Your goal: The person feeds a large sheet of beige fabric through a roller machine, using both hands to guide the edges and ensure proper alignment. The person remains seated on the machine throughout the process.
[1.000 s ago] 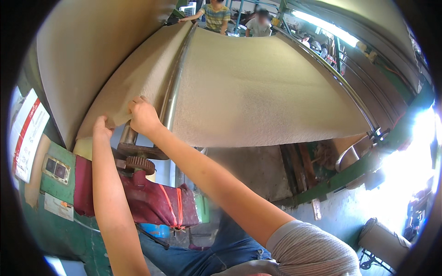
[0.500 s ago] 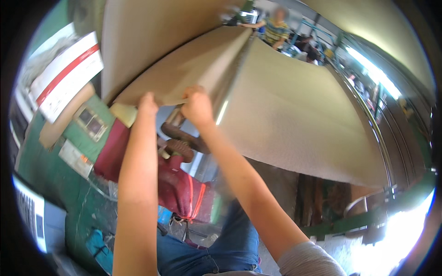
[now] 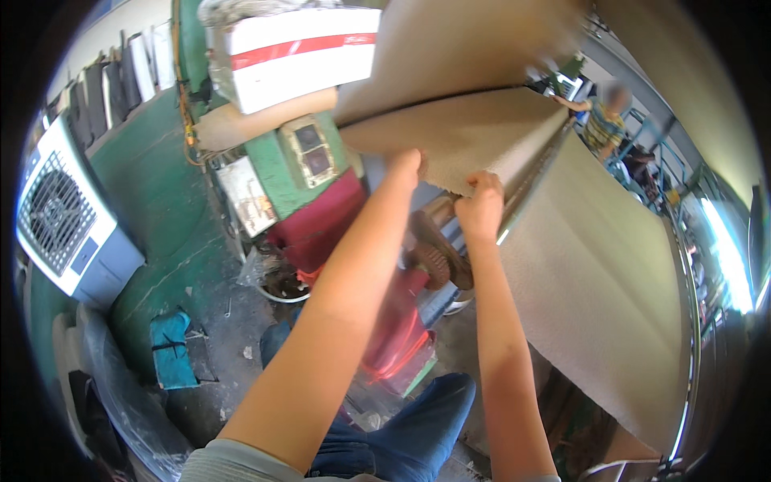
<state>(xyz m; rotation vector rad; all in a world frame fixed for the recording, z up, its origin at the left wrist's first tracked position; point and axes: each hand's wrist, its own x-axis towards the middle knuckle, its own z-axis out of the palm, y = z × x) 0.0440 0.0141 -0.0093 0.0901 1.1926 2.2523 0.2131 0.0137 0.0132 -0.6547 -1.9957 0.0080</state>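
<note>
A wide tan sheet of fabric or leather-like material [image 3: 482, 128] stretches away from me, its near edge uneven. My left hand [image 3: 408, 166] is closed on this edge at the left, the fingertips partly hidden. My right hand [image 3: 480, 207] pinches the same edge a little farther right, beside a long metal bar [image 3: 540, 178]. Beyond the bar, another stretch of tan material [image 3: 586, 273] slopes down to the right. Beneath my hands is a brown metal machine part with a toothed gear [image 3: 432, 265], next to maroon cloth [image 3: 395, 321].
To the left are a green machine housing with a switch box [image 3: 309, 150], a white box with a red stripe [image 3: 301, 56] and an air cooler [image 3: 76, 217]. A teal bundle [image 3: 173, 349] lies on the floor. At the sheet's far end stands another person [image 3: 604, 124].
My view has swung left, so the scene has shifted right and the air cooler shows more fully. Both hands remain on the sheet's edge, the right one now slightly lower than the left.
</note>
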